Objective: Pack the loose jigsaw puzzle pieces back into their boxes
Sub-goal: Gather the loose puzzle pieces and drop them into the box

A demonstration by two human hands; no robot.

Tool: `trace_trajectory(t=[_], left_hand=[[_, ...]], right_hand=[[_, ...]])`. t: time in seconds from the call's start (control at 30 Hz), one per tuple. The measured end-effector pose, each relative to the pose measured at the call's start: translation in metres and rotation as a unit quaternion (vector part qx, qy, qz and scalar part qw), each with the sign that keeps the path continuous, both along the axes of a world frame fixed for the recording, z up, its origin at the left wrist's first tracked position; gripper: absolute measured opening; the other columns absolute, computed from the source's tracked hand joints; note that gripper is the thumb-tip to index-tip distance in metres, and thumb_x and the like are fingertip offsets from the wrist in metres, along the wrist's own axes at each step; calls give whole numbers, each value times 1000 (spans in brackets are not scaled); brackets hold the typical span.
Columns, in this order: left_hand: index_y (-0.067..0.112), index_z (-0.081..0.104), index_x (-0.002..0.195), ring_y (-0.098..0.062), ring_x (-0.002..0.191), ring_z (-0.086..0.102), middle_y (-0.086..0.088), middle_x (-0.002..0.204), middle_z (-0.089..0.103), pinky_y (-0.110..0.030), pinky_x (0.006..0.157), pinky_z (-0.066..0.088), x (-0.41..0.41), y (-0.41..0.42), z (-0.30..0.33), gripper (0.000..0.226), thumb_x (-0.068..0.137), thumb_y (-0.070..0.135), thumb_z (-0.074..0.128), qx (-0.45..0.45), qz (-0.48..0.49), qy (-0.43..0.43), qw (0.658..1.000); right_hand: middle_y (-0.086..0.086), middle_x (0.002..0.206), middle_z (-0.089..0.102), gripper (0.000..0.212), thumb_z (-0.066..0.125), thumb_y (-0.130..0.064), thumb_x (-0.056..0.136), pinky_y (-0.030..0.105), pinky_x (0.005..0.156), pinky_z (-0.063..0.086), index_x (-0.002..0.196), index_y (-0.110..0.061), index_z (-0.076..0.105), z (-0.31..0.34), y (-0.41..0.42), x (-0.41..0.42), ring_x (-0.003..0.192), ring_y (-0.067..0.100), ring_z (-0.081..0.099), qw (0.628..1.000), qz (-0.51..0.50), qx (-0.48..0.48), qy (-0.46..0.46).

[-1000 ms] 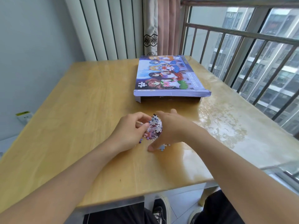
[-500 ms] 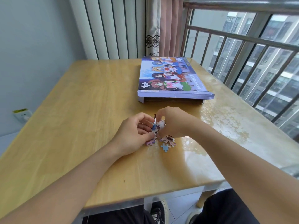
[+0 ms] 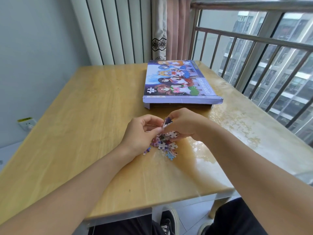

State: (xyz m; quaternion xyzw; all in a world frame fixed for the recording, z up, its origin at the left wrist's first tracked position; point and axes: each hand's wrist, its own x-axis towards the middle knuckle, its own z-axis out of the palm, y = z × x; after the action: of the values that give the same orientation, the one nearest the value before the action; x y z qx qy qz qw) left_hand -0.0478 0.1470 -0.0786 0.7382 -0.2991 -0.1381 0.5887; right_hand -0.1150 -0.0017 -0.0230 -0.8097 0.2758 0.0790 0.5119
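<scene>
Wood fills most of my view: a pale, glossy wooden table (image 3: 84, 116) with a worn, patchy sheen along its right side. Behind it stand a white ribbed radiator (image 3: 115, 29) and a pink curtain (image 3: 176, 28), and a metal window railing (image 3: 254, 41) runs down the right. On the far right part of the table lies a flat purple cardboard puzzle box (image 3: 179, 82) printed with cartoon figures; its near end looks open, a dark gap showing under the lid. Near the middle of the table, just short of the box, I have both hands together. My left hand (image 3: 142, 133) has its fingers curled in, thumb and fingertips pinching at the pieces. My right hand (image 3: 184, 124) is curled too, gripping a small clump of pieces between thumb and fingers, one purple piece sticking up between the hands. Under and just near the hands sits a small heap of loose multicoloured jigsaw pieces (image 3: 164, 146), flat on the table, with a light blue piece (image 3: 170, 156) lying at its near edge.
</scene>
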Motion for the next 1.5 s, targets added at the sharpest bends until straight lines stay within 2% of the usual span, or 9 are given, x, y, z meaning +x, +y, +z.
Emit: trace_trajectory(t=[0.23,0.43,0.57,0.7,0.83,0.93,1.0,1.37,1.5], left_hand=[[23,67,102,-11,92,72,-3,99,75,-22,86,56,-8,-18,8,37,94,-11,54,-48,-3,6,999],[13,60,111,-18,84,72,-8,96,72,-24,71,57,1,-30,32,36,94,-13,43,-74,23,-16,997],[21,62,110,-9,96,66,4,103,69,-24,79,56,30,-21,41,34,81,4,69,-6,85,-245,966],[23,46,138,-19,127,41,3,141,46,-33,104,39,62,-24,41,78,71,29,85,226,28,-396,890],[22,61,128,-25,115,58,-1,128,65,-38,94,48,80,-44,39,44,86,20,73,225,46,-394,890],[24,73,99,-26,83,65,-3,88,75,-33,72,48,92,-56,48,16,92,16,61,183,110,-348,913],[22,75,97,-25,84,63,-4,90,74,-32,72,46,97,-63,55,12,93,22,64,163,128,-320,924],[18,75,100,-24,93,62,-2,99,73,-38,81,51,103,-82,76,13,94,25,65,105,122,-298,941],[19,75,97,-23,92,62,0,95,73,-37,82,50,103,-82,73,12,94,25,66,100,115,-285,946]], right_hand=[[19,115,61,32,69,-4,87,37,80,62,117,2,60,-3,-6,-3,89,24,68,933,-97,336,-85],[21,127,57,33,62,6,93,33,78,63,125,8,58,-17,-8,-2,95,25,67,862,-139,464,-147],[21,118,60,20,55,10,95,34,65,64,113,2,59,-14,-17,-11,107,31,66,847,-190,479,-130],[20,117,60,18,52,-2,100,28,34,52,118,2,56,-9,-31,-15,111,32,64,848,-238,460,-110],[21,130,60,33,51,-13,103,43,67,64,132,3,49,-13,-41,-9,113,33,66,821,-286,473,-145],[24,133,57,40,43,-21,107,49,94,54,134,8,45,-14,-47,-6,117,37,62,782,-318,504,-181],[25,132,57,41,36,-25,109,50,105,47,132,9,44,-10,-49,-2,120,38,59,753,-332,527,-211],[11,128,67,54,41,-56,99,53,107,46,132,-18,62,11,-65,55,118,33,64,560,-367,625,-401],[4,145,56,60,34,-55,101,43,116,37,146,-19,50,6,-63,59,131,22,53,573,-370,601,-417]])
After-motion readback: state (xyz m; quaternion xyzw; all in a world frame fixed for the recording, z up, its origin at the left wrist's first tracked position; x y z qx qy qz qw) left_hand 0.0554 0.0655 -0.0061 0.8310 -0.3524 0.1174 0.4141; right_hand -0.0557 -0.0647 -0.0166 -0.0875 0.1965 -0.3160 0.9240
